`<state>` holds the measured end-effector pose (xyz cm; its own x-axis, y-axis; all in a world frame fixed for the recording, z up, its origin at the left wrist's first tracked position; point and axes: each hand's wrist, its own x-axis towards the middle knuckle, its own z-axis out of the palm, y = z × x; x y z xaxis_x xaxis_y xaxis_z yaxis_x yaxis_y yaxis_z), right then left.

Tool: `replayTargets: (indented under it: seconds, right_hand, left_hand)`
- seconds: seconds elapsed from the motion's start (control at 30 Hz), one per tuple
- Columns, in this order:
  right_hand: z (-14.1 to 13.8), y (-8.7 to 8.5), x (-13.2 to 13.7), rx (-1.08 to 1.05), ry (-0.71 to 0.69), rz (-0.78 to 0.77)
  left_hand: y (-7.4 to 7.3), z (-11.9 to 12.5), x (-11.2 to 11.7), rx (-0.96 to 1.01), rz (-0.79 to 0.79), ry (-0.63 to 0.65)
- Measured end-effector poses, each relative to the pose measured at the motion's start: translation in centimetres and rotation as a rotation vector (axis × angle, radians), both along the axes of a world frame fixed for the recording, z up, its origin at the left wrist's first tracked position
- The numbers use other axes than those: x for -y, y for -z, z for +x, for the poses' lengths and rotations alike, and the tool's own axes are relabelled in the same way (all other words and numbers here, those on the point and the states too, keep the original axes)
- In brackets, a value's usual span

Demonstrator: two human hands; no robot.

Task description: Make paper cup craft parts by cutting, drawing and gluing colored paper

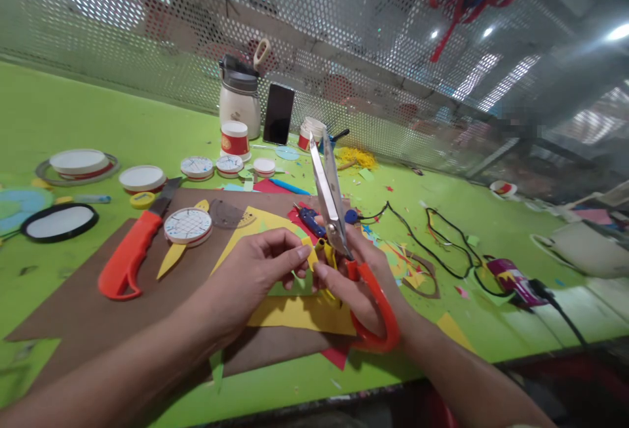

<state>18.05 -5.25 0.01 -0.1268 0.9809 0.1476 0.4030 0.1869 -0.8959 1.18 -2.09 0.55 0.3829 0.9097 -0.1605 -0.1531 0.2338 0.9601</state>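
My left hand (260,257) pinches a small yellow strip (309,252), which looks like paper or foam sheet, between thumb and fingertips. The fingertips of my right hand (361,277) meet the strip's other side. A pair of scissors (327,195) with orange handles hangs in my right hand, blades pointing up and slightly apart. Beside the right fingers a yellow curled piece is partly hidden; I cannot make out what it is. Beneath both hands lie a yellow sheet (295,313) and brown sheets (113,313). A blue glue gun (310,221) rests just behind them.
An orange-handled cutting tool (130,257) and a round patterned disc (187,225) lie left. White lids (142,178), a jug (240,103) and an upright phone (278,114) stand behind. A black cord (413,238), a purple can (515,280) and paper scraps lie right.
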Motion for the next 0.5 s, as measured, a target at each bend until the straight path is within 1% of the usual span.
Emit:
replayTargets:
  seconds: [0.07,0.13,0.23,0.27,0.33,0.4,0.5]
  right_hand:
    - [0.0,-0.4,0.1,0.04,0.005,0.004]
    - [0.2,-0.8,0.2,0.1,-0.016,-0.01]
    - [0.5,-1.0,0.5,0.203,-0.115,0.002]
    - [0.6,-1.0,0.6,0.226,-0.154,0.028]
    - [0.7,-0.8,0.7,0.245,-0.165,0.1]
    - [0.7,-0.4,0.9,0.254,-0.179,0.159]
    - [0.6,0.1,1.0,0.29,-0.153,0.247]
  left_hand:
    - [0.1,-0.4,-0.4,0.012,0.003,-0.059]
    - [0.1,-0.9,-1.1,0.077,-0.01,-0.149]
    - [-0.2,-1.8,-2.1,0.242,-0.026,-0.306]
    - [-0.3,-2.0,-2.3,0.29,-0.024,-0.348]
    - [-0.7,-2.4,-2.5,0.352,-0.022,-0.408]
    - [-1.0,-2.6,-2.6,0.372,-0.029,-0.456]
    - [-1.3,-2.7,-2.4,0.382,-0.041,-0.496]
